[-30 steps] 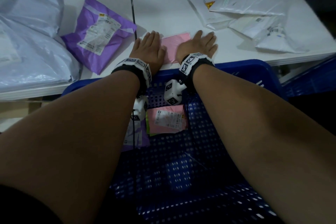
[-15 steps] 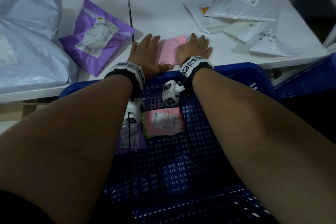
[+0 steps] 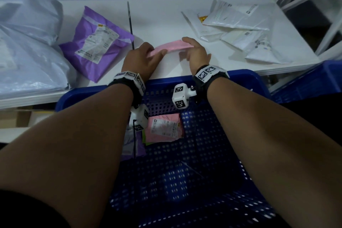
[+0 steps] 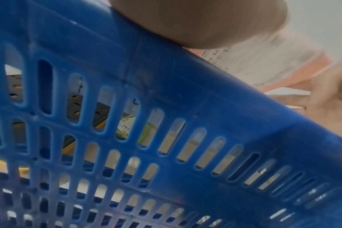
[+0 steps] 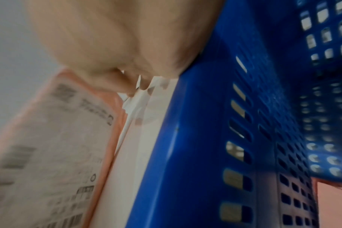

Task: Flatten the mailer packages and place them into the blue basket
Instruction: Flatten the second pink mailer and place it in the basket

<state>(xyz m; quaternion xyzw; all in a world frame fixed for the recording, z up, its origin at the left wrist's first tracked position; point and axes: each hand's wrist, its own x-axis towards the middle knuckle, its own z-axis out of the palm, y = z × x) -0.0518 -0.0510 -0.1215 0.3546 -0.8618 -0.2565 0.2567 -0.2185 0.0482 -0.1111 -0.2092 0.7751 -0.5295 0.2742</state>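
While wrist views blur, left hand (image 3: 141, 59), right hand (image 3: 197, 52), pink mailer (image 3: 171, 47) label hidden.

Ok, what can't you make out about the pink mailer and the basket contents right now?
- Pink mailer label text: both wrist views, motion blur.
- Left hand fingertip grip: head view, behind the mailer; left wrist view, blurred.
- Purple package in blue basket: head view, mostly behind left forearm.

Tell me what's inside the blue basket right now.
In the blue basket: a pink mailer label up, lying on a green mailer, with a purple mailer beside them. The forearms cover much of the basket floor.
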